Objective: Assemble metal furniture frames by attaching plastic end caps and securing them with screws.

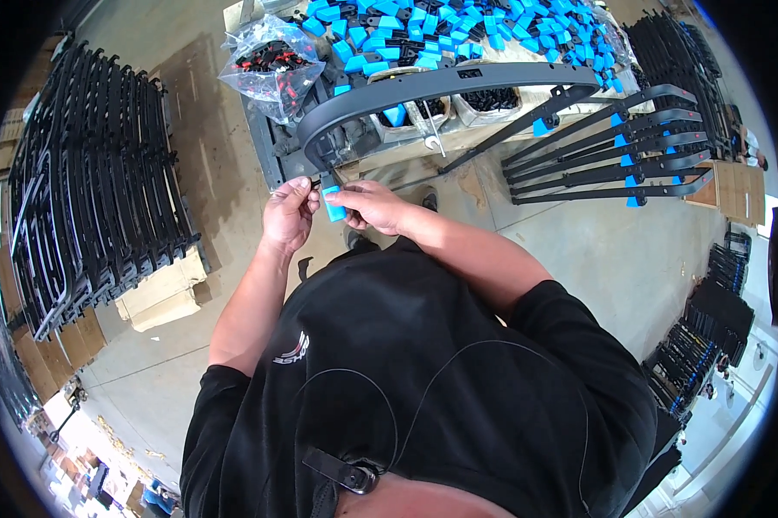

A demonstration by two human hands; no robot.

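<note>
Right hand clamped on a blue-and-black end piece, at the near left end of a curved dark frame. Left hand just beside it, thumb and fingertips pinched on a small black part, detail unclear. Far side: table with heaped blue-and-black pieces; clear plastic bag at far left. Stacked black frames well left.
</note>
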